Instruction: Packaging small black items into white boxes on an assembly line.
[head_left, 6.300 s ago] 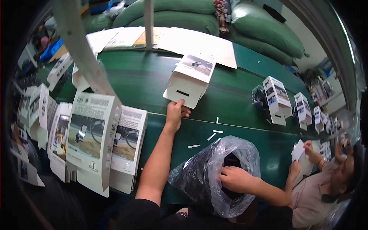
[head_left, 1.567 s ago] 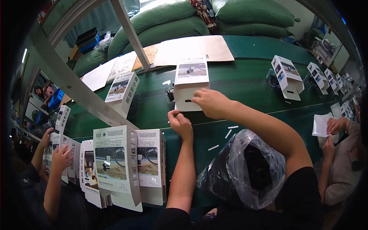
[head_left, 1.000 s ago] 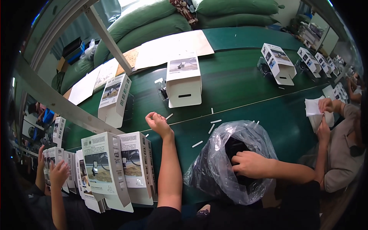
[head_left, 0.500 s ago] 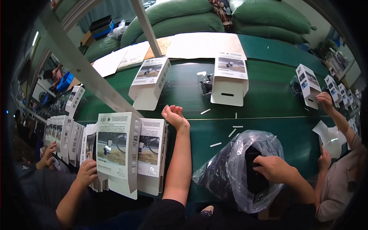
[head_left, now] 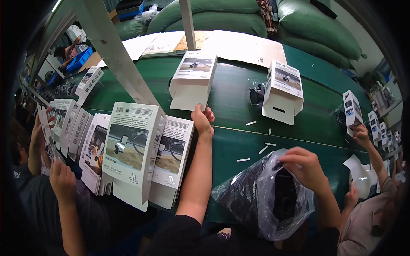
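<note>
My left hand (head_left: 203,121) reaches forward over the green table, its thumb and fingers closed on the lowered flap of an open white carton (head_left: 196,66) with a printed picture. Close to me, a clear plastic bag (head_left: 252,183) full of dark items leans with its mouth to the right. At the bag's rim, my right hand (head_left: 301,164) has its fingers bent and pinched on the plastic. Beside my left forearm stand more printed white cartons (head_left: 128,147) with flaps hanging down. What lies inside the bag is too dark to make out.
Another open carton (head_left: 284,87) stands to the right beside a black part in clear wrap (head_left: 256,94). Small white strips (head_left: 243,160) lie on the table. A slanted post (head_left: 121,55) rises at left. Co-workers' hands handle cartons at left and right.
My left hand has gone from hovering to holding the carton's flap. My right hand has come out of the bag's mouth to its rim. The co-worker at left has lifted a flat carton.
</note>
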`<action>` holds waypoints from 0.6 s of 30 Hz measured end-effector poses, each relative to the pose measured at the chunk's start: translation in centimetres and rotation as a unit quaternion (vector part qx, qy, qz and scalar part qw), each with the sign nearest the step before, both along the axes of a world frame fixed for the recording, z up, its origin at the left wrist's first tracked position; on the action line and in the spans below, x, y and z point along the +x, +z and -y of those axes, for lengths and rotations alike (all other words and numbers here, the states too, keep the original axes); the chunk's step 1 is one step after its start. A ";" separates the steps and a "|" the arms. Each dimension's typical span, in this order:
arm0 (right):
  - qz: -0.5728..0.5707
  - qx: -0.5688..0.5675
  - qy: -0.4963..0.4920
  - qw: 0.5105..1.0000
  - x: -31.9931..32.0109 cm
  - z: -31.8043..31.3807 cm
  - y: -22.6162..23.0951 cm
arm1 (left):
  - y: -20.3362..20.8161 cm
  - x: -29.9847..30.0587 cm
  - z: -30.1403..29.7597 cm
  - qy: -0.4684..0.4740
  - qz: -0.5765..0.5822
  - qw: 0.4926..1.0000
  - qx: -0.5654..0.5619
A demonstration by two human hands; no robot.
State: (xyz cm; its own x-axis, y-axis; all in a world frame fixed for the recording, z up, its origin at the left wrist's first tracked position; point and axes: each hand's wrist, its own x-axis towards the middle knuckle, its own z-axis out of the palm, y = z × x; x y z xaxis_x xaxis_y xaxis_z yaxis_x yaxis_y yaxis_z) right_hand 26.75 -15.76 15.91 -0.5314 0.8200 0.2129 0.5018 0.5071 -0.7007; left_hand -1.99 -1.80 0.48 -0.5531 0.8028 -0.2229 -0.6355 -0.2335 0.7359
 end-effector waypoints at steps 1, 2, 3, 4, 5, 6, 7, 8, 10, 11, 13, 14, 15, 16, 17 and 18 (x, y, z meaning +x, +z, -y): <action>-0.002 0.015 -0.003 1.000 -1.2 -1.0 0.4 | -0.2 -0.1 0.0 -0.009 0.019 1.000 0.008; 0.002 0.016 -0.002 1.000 -2.2 -2.2 0.5 | -0.4 -0.2 0.0 -0.016 0.037 0.999 0.017; 0.007 0.022 0.031 0.999 -3.0 -3.5 0.6 | -0.4 -0.2 0.0 -0.024 0.054 0.998 0.025; 0.012 0.028 0.065 0.997 -3.9 -4.7 0.9 | -0.5 -0.1 0.0 -0.031 0.071 0.996 0.034; 0.039 0.051 0.091 0.994 -4.8 -5.8 1.4 | -0.3 0.4 -0.1 -0.017 0.052 0.998 0.030; 0.064 0.073 0.118 0.988 -6.0 -6.8 1.9 | 0.0 0.9 0.0 -0.003 0.031 0.999 0.025; 0.065 0.071 0.119 0.988 -7.2 -7.9 2.4 | 0.3 1.3 0.1 -0.002 0.033 0.999 0.023; 0.060 0.074 0.135 0.986 -8.5 -9.1 2.9 | 0.5 1.6 0.3 -0.001 0.022 1.000 0.021; 0.055 0.098 0.121 0.986 -12.0 -11.8 2.9 | 0.6 1.9 0.2 0.000 0.012 1.000 0.018; 0.057 0.120 0.088 0.987 -14.0 -13.3 2.1 | 0.6 2.1 0.0 -0.002 0.012 1.000 0.011; 0.069 0.151 0.055 0.985 -17.8 -16.4 -1.5 | 0.2 2.2 -0.4 -0.003 0.013 1.000 -0.006; 0.078 0.175 0.042 0.981 -19.1 -18.0 -3.8 | -0.1 2.2 -0.7 -0.005 0.014 1.000 -0.015; 0.080 0.173 0.042 0.981 -20.1 -18.9 -4.8 | -0.4 2.2 -0.9 -0.005 0.017 1.000 -0.016; 0.101 0.164 0.030 0.981 -20.8 -19.6 -5.7 | -0.7 2.3 -1.0 -0.014 0.019 1.000 -0.011; 0.120 0.154 0.020 0.981 -21.7 -20.1 -6.3 | -1.0 2.2 -1.1 -0.021 0.020 1.000 -0.007; 0.140 0.144 0.009 0.980 -22.3 -20.5 -6.9 | -1.3 2.1 -1.1 -0.028 0.020 0.999 -0.002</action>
